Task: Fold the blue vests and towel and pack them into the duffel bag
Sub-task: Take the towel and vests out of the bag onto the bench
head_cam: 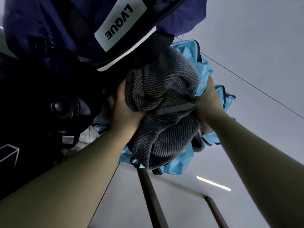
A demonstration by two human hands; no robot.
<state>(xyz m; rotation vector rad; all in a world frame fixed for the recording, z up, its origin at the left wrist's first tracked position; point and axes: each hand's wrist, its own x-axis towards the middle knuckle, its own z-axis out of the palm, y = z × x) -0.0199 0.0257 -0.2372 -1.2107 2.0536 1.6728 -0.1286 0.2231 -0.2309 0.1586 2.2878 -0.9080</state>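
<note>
Packing step: left hand (pixel 125 111) and right hand (pixel 209 99) grip towel (pixel 161 89) bundled with vests (pixel 204 74). Next, push bundle into bag (pixel 54 30).

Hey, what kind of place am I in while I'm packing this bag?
Hard to say; likely an indoor room. A plain pale table holds the navy duffel bag, dark table legs show below, and a strip light's reflection glints on the floor. Nothing marks it as home or workplace.
</note>
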